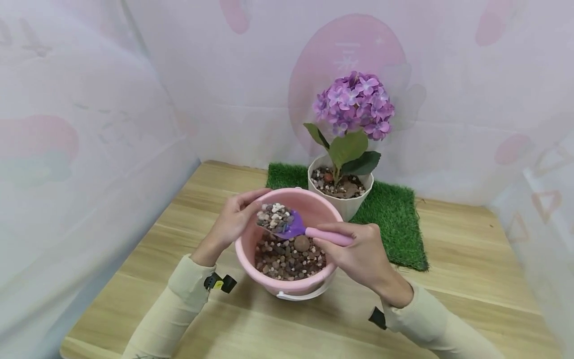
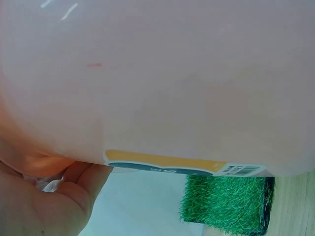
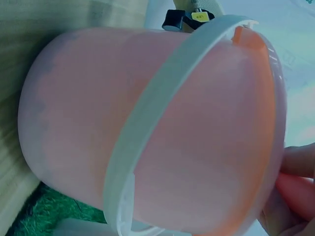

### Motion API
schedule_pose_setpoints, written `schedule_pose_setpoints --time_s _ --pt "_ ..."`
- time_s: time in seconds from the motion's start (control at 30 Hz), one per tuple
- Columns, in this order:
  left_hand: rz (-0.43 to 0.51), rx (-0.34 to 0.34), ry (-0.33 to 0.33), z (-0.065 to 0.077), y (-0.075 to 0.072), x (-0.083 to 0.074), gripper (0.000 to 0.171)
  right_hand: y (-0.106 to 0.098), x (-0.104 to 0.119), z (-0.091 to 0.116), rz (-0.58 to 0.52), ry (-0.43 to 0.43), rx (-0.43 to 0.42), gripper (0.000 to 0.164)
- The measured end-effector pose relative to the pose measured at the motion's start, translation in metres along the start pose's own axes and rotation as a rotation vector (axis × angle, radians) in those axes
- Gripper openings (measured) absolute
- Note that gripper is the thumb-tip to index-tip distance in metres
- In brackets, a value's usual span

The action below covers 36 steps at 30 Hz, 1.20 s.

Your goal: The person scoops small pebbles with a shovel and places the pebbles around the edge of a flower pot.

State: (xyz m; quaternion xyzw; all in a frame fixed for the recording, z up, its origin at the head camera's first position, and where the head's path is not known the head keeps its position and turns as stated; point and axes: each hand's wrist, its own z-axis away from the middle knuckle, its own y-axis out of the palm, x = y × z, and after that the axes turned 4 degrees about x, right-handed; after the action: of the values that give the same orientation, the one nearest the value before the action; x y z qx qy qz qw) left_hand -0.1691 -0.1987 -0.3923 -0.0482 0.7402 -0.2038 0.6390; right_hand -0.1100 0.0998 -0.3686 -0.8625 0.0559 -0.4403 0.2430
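Observation:
In the head view a pink bucket [image 1: 245, 254] holds brown soil mixed with pebbles [image 1: 287, 259]. My left hand [image 1: 233, 219] grips its left rim. The right hand [image 1: 360, 252] holds the pink handle of a small trowel [image 1: 293, 227] whose purple blade carries a heap of pebbles [image 1: 274, 217] above the bucket's opening. A rounder brown stone [image 1: 302, 243] lies on the soil. The left wrist view shows the bucket's wall [image 2: 157, 88] with a label [image 2: 187, 167] and part of the left hand [image 2: 54, 201]. In the right wrist view the white bucket handle [image 3: 147, 118] hangs down.
Behind the bucket, a white pot [image 1: 350, 207] with a purple hydrangea [image 1: 354, 104] stands on a green turf mat [image 1: 396, 224]. The wooden table [image 1: 251, 329] bears everything. Printed pale curtains [image 1: 246, 75] close in the back and sides.

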Motion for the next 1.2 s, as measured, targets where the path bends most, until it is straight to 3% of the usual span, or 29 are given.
schedule_pose_setpoints --time_s 0.37,0.7,1.2 --pt "0.073 0.014 -0.006 0.002 0.000 -0.001 0.041 -0.018 -0.001 0.005 0.049 -0.022 -0.035 0.025" --pt "0.055 0.015 -0.008 0.001 0.000 0.000 0.041 -0.039 0.003 0.014 0.082 0.016 -0.044 0.025" --pt "0.068 0.025 -0.006 0.000 -0.001 0.001 0.042 -0.075 0.003 0.025 0.187 0.054 -0.147 0.028"
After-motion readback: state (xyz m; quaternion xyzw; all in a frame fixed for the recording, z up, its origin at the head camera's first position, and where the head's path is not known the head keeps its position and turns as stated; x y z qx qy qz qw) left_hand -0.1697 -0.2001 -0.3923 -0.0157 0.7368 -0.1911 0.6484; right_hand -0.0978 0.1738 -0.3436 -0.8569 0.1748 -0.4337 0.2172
